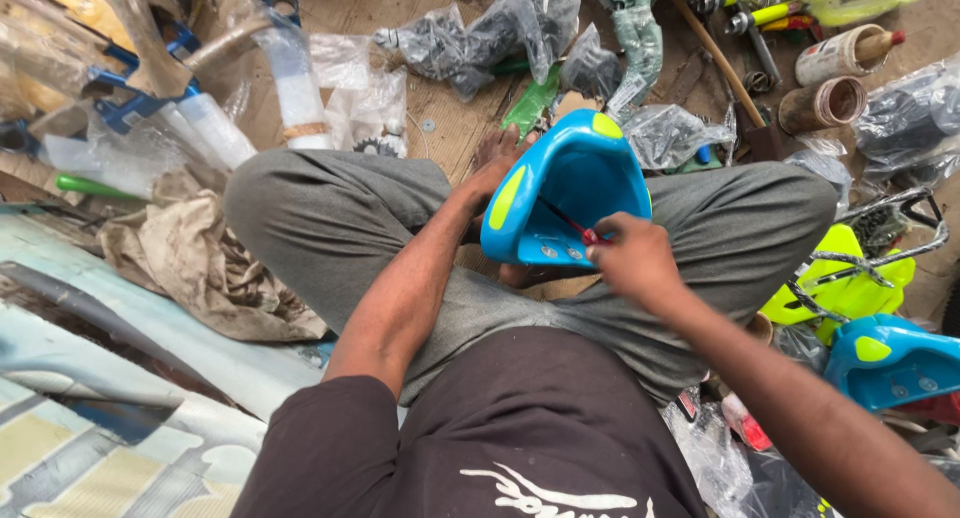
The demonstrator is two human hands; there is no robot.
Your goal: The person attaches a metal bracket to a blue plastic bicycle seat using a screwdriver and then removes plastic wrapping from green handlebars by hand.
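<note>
I sit cross-legged on the floor with a blue plastic toy seat (575, 183) with green oval pads held between my knees. My left hand (497, 160) grips the seat's left side from behind, its fingers partly hidden by the shell. My right hand (632, 260) is closed around a red-handled screwdriver (578, 228), whose thin shaft points into the inside of the seat, just above a row of round silver screw heads along its lower edge.
A second blue seat (890, 358) and a yellow-green plastic part with a chrome wire frame (855, 273) lie at my right. Clear plastic bags of parts (480, 38), tape rolls (825, 103) and tools lie ahead. A crumpled beige cloth (190, 258) lies at my left.
</note>
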